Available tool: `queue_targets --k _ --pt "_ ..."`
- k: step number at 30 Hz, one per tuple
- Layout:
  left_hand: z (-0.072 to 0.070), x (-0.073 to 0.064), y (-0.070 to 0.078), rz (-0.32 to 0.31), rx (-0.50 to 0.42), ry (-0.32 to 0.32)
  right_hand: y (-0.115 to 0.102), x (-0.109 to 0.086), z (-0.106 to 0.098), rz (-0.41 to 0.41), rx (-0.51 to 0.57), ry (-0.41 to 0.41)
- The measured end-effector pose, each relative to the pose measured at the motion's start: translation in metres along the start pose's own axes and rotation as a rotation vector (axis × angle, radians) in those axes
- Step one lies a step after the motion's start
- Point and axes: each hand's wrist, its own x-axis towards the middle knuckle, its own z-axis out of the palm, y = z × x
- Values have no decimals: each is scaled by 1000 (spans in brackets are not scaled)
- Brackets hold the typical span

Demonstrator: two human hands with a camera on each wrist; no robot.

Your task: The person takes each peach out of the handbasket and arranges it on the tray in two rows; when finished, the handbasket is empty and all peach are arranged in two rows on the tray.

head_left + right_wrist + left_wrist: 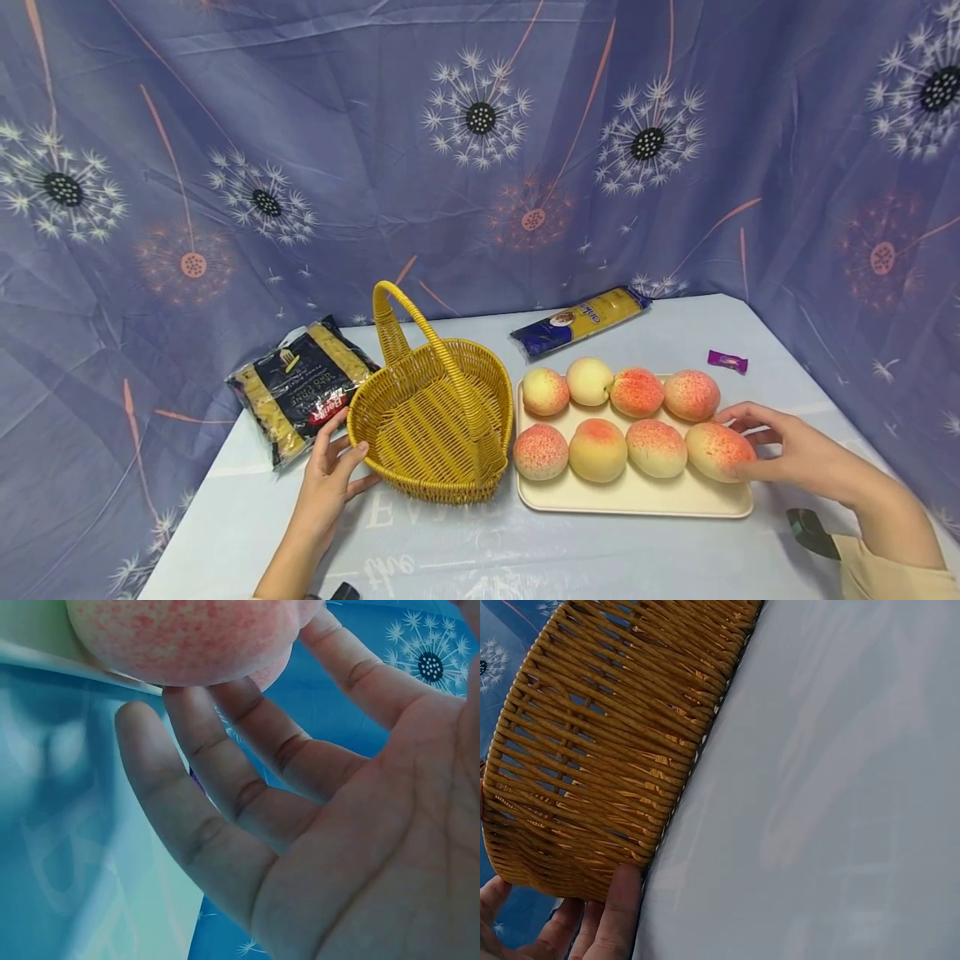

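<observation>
My left hand (326, 475) rests against the left end of a yellow wicker basket (431, 417) with a tall arched handle. Its fingertips touch the woven side (607, 742) in the left wrist view. My right hand (798, 450) holds a red-and-yellow peach (720, 452) at the front right corner of a cream tray (637, 502), thumb at the near side and fingers at the far side. The right wrist view shows the fingertips against the underside of this peach (187, 637); the thumb's contact is hidden there. More peaches (597, 451) lie in two rows on the tray.
Behind the basket's left side lies a dark bag of pasta (303, 387). A blue-and-yellow pasta packet (583, 322) lies behind the tray. A small purple wrapped sweet (727, 361) sits at the back right. A dandelion-print cloth (360, 167) hangs behind the table (450, 558).
</observation>
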Motion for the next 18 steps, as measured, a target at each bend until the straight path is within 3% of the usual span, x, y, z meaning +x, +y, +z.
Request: queue_targets --k 6,18 --pt "-1 0 1 39 16 0 -2 0 1 74 28 -21" --pt "-1 -2 5 77 53 -7 -5 -1 6 56 51 -9"
